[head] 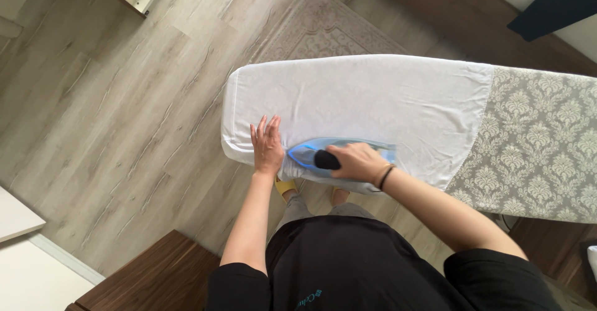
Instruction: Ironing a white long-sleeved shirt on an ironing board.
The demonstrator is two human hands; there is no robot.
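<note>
Landmark = ironing board [541, 143], patterned grey/white cover, running L-R across the view. White cloth [360, 100] is spread over its left (narrow) end, draped over the near edge and tip.

Right hand [357, 162]: fingers curled tight round the dark handle of a blue iron [311, 152], which sits soleplate-down on the cloth at the board's near edge, nose pointing toward the board tip. Dark band on that wrist.

Left hand [267, 146]: open, fingers spread flat, palm pressed on the cloth close to the board tip, just beside the iron's nose; gripping nothing.

Beyond the board's far edge, a pale patterned rug [323, 25] on wood-look floor [112, 112].
</note>
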